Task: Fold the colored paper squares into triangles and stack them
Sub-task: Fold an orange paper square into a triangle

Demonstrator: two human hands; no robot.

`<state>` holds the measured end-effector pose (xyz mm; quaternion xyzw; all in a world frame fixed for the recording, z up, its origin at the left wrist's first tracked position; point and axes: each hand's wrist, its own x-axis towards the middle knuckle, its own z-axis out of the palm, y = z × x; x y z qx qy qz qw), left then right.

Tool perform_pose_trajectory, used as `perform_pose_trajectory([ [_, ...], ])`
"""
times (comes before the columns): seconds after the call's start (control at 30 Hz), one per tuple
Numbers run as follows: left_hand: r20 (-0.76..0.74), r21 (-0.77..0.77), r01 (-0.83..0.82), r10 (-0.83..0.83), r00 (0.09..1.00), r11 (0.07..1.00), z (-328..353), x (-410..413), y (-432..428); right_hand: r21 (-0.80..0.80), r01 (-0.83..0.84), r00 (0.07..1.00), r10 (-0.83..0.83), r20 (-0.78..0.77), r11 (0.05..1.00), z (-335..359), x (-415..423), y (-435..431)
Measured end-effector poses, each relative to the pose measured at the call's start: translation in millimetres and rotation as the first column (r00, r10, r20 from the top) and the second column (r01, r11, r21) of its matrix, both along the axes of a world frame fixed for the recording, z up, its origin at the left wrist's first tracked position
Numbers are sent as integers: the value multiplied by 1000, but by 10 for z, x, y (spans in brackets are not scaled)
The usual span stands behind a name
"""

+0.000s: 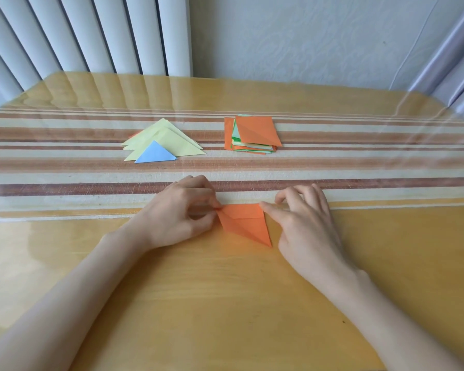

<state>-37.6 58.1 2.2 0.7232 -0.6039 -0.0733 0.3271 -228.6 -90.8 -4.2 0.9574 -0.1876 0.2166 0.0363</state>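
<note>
Your left grip [182, 210] was pinching the left corner of the orange paper [245, 223], thumb and fingertips clenched on it. Your right grip [303, 223] was released and grasping nothing, with only its thumb tip touching the paper's far right corner. The orange paper lay flat on the desk [225, 303] between the two. One flap was folded over, so it showed a triangle with a crease line across it, though the edges didn't look quite matched.

Beyond the orange paper and to its left sat the pile of folded triangles [164, 137], pale yellow ones with a small blue triangle [156, 154] on top at the near edge. Beyond the orange paper and slightly to its right waited the stack of unfolded squares [253, 135], an orange sheet uppermost. Both lay on the striped cloth [65, 167] that ran across the desk just past the orange paper.

By my read you were mid-fold on this sheet, lining up the corners with the crease not yet pressed home. Next call: hold that left corner fast, run the right thumb along the fold to flatten it, then carry the triangle to the pile beyond it on the left.
</note>
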Motion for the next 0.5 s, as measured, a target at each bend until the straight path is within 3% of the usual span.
perform_pose_trajectory([
  [0.1,-34,-7,-28,28,999,1000,-3,-33,-25,161,-39,998,32,47,986,-7,14,-22],
  [0.17,-54,-15,-75,74,996,997,-10,-59,-71,466,-104,985,25,172,878,75,23,-21],
  [0.23,-55,-4,-119,118,991,993,-27,-67,-110,633,-169,973,26,228,756,137,55,6],
  [0.3,-18,-2,-136,136,991,991,-50,-59,-129,670,-154,982,40,182,726,129,131,20],
  [0.5,56,-22,-166,167,984,986,-82,-72,-171,448,-55,991,-7,136,892,-50,284,32],
])
